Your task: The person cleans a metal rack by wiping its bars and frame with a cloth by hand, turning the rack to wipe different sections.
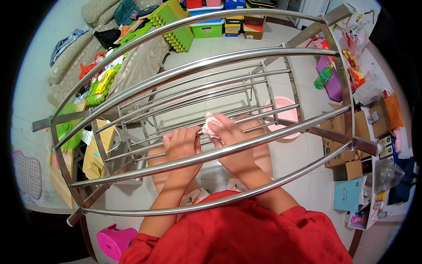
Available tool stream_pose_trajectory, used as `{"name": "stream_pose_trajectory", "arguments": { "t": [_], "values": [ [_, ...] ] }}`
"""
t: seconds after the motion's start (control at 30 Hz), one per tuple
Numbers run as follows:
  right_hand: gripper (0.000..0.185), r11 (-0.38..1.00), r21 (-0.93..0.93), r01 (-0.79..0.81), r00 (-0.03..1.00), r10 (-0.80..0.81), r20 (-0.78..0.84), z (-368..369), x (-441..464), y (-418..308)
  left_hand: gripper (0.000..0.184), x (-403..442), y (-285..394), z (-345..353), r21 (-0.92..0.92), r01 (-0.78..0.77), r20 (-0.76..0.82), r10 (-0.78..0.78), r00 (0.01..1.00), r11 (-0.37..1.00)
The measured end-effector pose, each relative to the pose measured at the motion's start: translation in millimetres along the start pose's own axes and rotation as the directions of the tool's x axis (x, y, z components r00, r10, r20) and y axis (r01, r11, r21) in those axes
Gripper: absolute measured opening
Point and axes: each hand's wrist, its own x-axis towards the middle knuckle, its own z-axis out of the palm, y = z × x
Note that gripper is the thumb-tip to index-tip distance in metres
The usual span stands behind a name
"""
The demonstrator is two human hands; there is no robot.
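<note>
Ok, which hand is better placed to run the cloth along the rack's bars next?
Probably the right hand: it holds the crumpled cloth at the bars of the rack. The left hand is curled on them alongside, with no cloth visible.

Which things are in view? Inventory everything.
Metal rack: 1, silver, centre
Cloth: 1, pinkish white, centre
Basin: 1, pink, right of centre
Stool: 1, magenta, lower left
Bottle: 1, green, upper right
Sofa: 1, patterned beige, upper left
Clothes: several, mixed, on sofa
Foam mats: several, green, upper left
Stacked boxes: several, mixed, top centre
Cardboard boxes: several, brown, right
Floor: 1, white tiles, below
Small clutter: uncounted, mixed, right edge
Shirt: 1, red, bottom centre
Legs: 2, partly hidden, lower centre
Left grip: 1, bare, on rack rail
Right grip: 1, bare, holding cloth
</note>
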Motion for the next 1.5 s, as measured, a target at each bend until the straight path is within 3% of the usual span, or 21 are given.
{"name": "stream_pose_trajectory", "arguments": {
  "t": [0.03,0.2,0.3,0.4,0.5,0.6,0.73,0.8,0.9,1.03,1.07,1.1,1.17,1.27,1.37,1.5],
  "values": [
    [0.033,0.999,-0.004,0.054,0.998,-0.054,0.038,2.2,-0.7,0.7,0.02,-0.1,0.0,-0.1,0.002,0.0,-0.003,0.0,1.0,1.0],
    [0.032,0.999,0.027,0.025,0.999,-0.026,0.044,-5.0,3.8,7.0,0.023,-0.9,-1.8,-0.5,-0.012,-0.015,-0.007,0.015,1.0,1.0],
    [0.032,1.0,-0.004,-0.013,1.0,0.013,-0.003,-12.2,5.4,13.8,0.024,-0.6,-1.5,-2.1,-0.009,-0.014,0.01,0.014,1.0,1.0],
    [0.033,0.98,-0.201,0.001,0.994,-0.022,-0.107,-22.3,6.1,22.1,0.027,-2.6,-5.6,-0.9,0.01,-0.016,0.029,0.016,0.999,1.0],
    [0.034,0.988,-0.139,-0.063,0.99,0.045,-0.13,-29.2,5.8,24.4,0.028,-2.3,-4.1,-2.1,0.008,-0.014,0.039,0.014,0.999,1.0],
    [0.034,0.987,-0.156,-0.03,0.985,0.003,-0.171,-25.4,6.6,21.9,0.027,-0.8,-2.0,-4.6,-0.014,-0.006,0.047,0.007,0.999,1.0],
    [0.033,0.982,-0.188,-0.005,0.995,-0.014,-0.098,-14.1,4.9,10.3,0.028,-0.6,-0.4,-6.4,-0.024,0.0,0.069,0.002,0.998,1.0],
    [0.03,0.998,0.055,-0.04,0.996,0.044,-0.078,-0.8,2.7,2.6,0.029,-1.2,-0.9,-5.3,-0.016,-0.002,0.064,0.003,0.998,1.0],
    [0.029,0.99,0.14,0.005,1.0,-0.008,0.025,-2.1,0.4,-0.9,0.03,-1.8,-0.2,-5.6,-0.009,-0.012,0.06,0.012,0.998,1.0],
    [0.026,0.95,0.313,0.003,0.999,0.011,-0.043,-23.9,-5.9,-1.0,0.03,-1.0,-0.7,-6.8,-0.03,-0.016,0.053,0.017,0.998,0.999],
    [0.025,0.98,0.196,-0.032,0.998,0.043,-0.05,-39.2,-3.0,-3.5,0.029,-0.8,-0.4,-7.8,-0.051,-0.007,0.055,0.01,0.998,0.999],
    [0.025,0.98,0.196,-0.034,0.998,0.044,-0.05,-48.4,-3.3,3.2,0.029,-1.0,-0.8,-7.9,-0.051,-0.007,0.056,0.01,0.998,0.999],
    [0.029,0.996,0.025,-0.091,0.955,0.095,-0.28,-65.0,-1.0,17.3,0.029,-0.9,-1.0,-7.4,-0.1,-0.033,-0.009,0.032,0.999,0.994],
    [0.029,0.971,-0.008,-0.237,0.905,0.218,-0.366,-81.0,8.8,26.9,0.035,-3.0,-3.6,-5.8,-0.078,-0.041,0.026,0.044,0.999,0.996],
    [0.029,0.98,-0.138,-0.144,0.943,0.093,-0.32,-73.0,3.0,36.9,0.035,-1.0,0.7,-8.1,-0.081,-0.019,0.049,0.023,0.999,0.997],
    [0.029,0.994,-0.038,-0.101,0.968,0.089,-0.236,-49.6,-0.8,22.7,0.035,-2.0,-0.2,-6.9,-0.07,-0.019,0.055,0.022,0.998,0.997]
  ]
}}
